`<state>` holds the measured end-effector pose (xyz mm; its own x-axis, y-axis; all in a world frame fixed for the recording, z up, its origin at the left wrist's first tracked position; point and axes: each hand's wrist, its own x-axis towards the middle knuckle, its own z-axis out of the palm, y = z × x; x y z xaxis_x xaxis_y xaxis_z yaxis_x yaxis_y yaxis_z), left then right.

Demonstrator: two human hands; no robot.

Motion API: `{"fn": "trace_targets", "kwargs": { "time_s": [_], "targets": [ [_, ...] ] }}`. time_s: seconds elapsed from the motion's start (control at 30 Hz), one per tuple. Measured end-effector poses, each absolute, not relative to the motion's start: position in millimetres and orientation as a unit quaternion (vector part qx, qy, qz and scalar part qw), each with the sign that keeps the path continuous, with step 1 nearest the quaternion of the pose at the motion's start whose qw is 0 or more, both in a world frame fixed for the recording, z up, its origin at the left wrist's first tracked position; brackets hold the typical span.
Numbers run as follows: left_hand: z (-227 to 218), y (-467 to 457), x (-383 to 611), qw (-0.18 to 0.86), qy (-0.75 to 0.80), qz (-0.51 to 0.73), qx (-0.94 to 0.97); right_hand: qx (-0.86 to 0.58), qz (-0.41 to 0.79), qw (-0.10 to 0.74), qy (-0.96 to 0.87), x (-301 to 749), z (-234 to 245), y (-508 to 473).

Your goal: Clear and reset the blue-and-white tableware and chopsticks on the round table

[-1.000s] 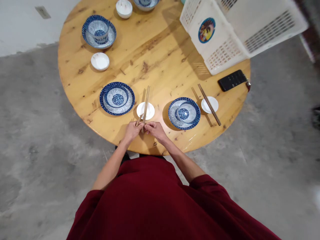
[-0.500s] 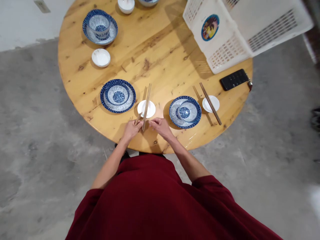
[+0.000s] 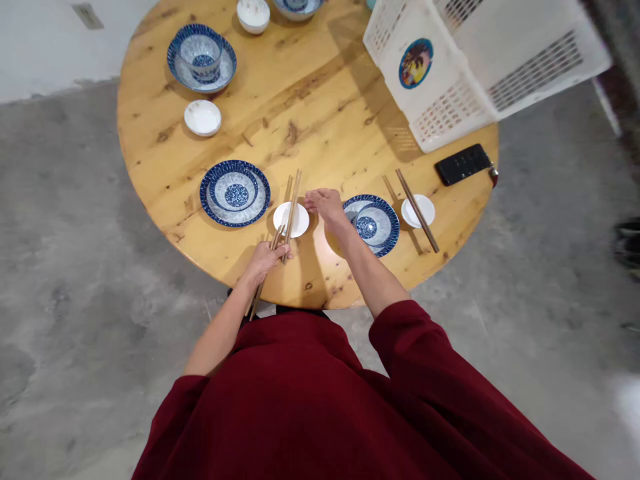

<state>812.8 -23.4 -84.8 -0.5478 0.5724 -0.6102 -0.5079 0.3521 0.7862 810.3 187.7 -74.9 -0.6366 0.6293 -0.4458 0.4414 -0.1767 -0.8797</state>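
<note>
My left hand (image 3: 267, 259) is closed around wooden chopsticks (image 3: 257, 291), whose ends stick out in front and behind. Its fingertips lie close to another pair of chopsticks (image 3: 294, 200), which rests slanted across a small white dish (image 3: 301, 221). Just right of that dish, my right hand (image 3: 327, 205) is raised with its fingers loosely apart and nothing seen in them. Its wrist and forearm cover the left part of a blue-and-white plate (image 3: 394, 227) with a bowl (image 3: 383, 220) on it. Left of the dish sits a similar plate (image 3: 205, 193) with a bowl (image 3: 249, 190).
A white plastic basket (image 3: 450, 87) stands at the table's right, near a black phone (image 3: 463, 165). Further chopsticks (image 3: 417, 210) lie over a second white dish (image 3: 425, 205). Farther back are a white bowl (image 3: 203, 118), stacked blue-and-white ware (image 3: 227, 63) and another white bowl (image 3: 253, 17).
My right hand has moved forward and slightly right, from near the chopsticks' near ends to beside the white dish. My left hand stays nearly in place, with its chopsticks now showing behind it.
</note>
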Motion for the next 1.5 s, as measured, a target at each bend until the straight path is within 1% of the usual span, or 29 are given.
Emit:
{"fn": "trace_targets", "kwargs": {
  "time_s": [0.1, 0.2, 0.4, 0.73, 1.1, 1.2, 1.3, 1.43, 1.5],
  "targets": [
    [-81, -23, 812, 0.486, 0.659, 0.575, 0.017, -0.429, 0.672, 0.044, -0.601, 794, -76, 184],
    [-78, -22, 811, 0.487, 0.652, 0.581, 0.012, -0.438, 0.691, 0.034, -0.574, 784, -74, 181],
    [-74, -23, 813, 0.477, 0.654, 0.587, 0.030, -0.456, 0.689, 0.041, -0.562, 775, -72, 178],
    [-79, -34, 815, 0.472, 0.684, 0.556, 0.017, -0.437, 0.680, 0.049, -0.587, 779, -92, 175],
    [-78, -40, 809, 0.449, 0.711, 0.538, 0.053, -0.438, 0.669, 0.054, -0.598, 783, -93, 175],
    [-80, -44, 807, 0.424, 0.737, 0.524, 0.058, -0.444, 0.655, 0.075, -0.607, 787, -94, 178],
    [-78, -51, 803, 0.365, 0.772, 0.519, 0.049, -0.440, 0.608, 0.135, -0.647, 800, -91, 183],
    [-58, -72, 798, 0.304, 0.773, 0.556, 0.042, -0.358, 0.566, 0.232, -0.705, 828, -74, 177],
    [-43, -84, 796, 0.314, 0.752, 0.578, 0.040, -0.319, 0.574, 0.234, -0.717, 840, -60, 163]
  ]
}}
